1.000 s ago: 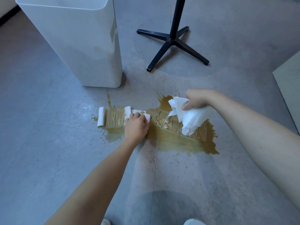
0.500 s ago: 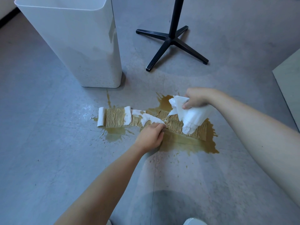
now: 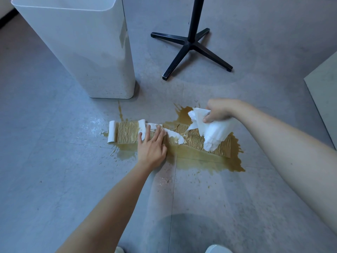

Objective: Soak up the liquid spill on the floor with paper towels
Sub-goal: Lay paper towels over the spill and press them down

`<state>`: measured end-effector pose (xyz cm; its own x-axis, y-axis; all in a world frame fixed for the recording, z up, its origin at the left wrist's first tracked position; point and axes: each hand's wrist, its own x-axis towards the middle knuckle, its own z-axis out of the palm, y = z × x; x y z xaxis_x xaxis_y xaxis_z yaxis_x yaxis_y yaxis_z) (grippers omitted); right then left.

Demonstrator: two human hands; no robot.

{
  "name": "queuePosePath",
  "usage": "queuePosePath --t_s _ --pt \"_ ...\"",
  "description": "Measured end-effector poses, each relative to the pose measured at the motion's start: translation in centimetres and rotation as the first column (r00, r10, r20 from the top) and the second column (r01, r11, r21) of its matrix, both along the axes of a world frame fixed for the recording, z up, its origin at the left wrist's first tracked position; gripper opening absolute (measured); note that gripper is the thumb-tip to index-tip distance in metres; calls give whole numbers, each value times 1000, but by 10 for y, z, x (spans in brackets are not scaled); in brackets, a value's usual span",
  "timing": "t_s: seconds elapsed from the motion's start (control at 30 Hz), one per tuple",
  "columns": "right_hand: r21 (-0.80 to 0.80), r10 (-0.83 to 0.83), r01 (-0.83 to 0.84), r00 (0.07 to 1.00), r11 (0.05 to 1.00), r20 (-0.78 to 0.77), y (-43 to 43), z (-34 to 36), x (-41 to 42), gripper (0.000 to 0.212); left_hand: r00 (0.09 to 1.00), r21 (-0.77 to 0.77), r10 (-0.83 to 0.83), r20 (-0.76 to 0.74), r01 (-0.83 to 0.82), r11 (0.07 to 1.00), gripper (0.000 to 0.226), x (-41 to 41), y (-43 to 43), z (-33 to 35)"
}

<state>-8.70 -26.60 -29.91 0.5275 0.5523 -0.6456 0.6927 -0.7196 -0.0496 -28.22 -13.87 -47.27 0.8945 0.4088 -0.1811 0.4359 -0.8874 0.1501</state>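
Observation:
A brown liquid spill [image 3: 200, 159] spreads over the grey floor in front of me. A strip of paper towel [image 3: 125, 134] lies flat across it, soaked brown along most of its length, with white edges at the left end. My left hand [image 3: 151, 145] presses on the strip's middle with straight, spread fingers. My right hand [image 3: 218, 111] grips a bunch of dry white paper towels [image 3: 213, 132] that hangs down onto the wet strip at the right.
A tall white bin [image 3: 87, 52] stands at the back left, close to the spill. A black stand with a cross-shaped foot [image 3: 191, 46] is behind the spill. A pale panel edge [image 3: 322, 92] lies at the right. My shoe tips [image 3: 217, 249] show at the bottom.
My left hand slid right along the strip, then came back to its middle and now lies flat with fingers spread. My right hand stays in place with the towel bunch.

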Motion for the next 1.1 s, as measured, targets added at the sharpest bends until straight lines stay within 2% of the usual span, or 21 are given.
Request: queuePosePath --t_s 0.13,0.2,0.23,0.3,0.37,0.47,0.53,0.6,0.73,0.83,0.97,1.03,1.1 --pt "39 -29 30 999 999 -19 -1 1 0 31 996 -26 49 69 -48 999 81 -1 -3 5" --pt "136 -104 120 987 983 -121 -3 4 1 26 979 -134 116 165 -94 986 74 5 -8 12" --pt "194 -150 192 966 962 -211 -5 6 2 20 962 -241 162 219 -108 965 69 9 -10 17" --pt "272 -215 338 892 901 -399 -9 10 3 10 919 -502 264 294 -87 861 66 19 -14 29" --pt "293 -243 425 833 856 -498 -13 12 5 8 887 -657 307 345 -5 754 68 31 -15 43" --pt "295 -260 494 775 818 -575 -17 14 7 16 871 -692 269 411 105 714 69 45 -17 61" --pt "298 -269 550 725 780 -634 -20 15 9 20 845 -724 298 444 143 675 48 55 -18 71" --pt "304 -273 593 688 746 -673 -23 15 9 22 797 -794 401 452 154 588 18 64 -19 82" --pt "310 -290 652 644 693 -708 -30 12 9 22 724 -898 563 399 184 400 34 74 -12 110" --pt "340 -291 660 655 670 -697 -31 9 4 22 751 -940 583 310 149 308 32 81 -4 129" --pt "432 -340 666 710 608 -617 -26 3 -8 18 808 -979 575 127 9 203 23 91 -4 153" --pt "536 -430 579 815 614 -389 -21 -2 -11 18 807 -991 588 50 -34 131 23 94 -9 164" --pt "630 -546 511 823 586 -159 -17 -7 -13 32 799 -995 601 19 -42 88 26 94 -13 167"
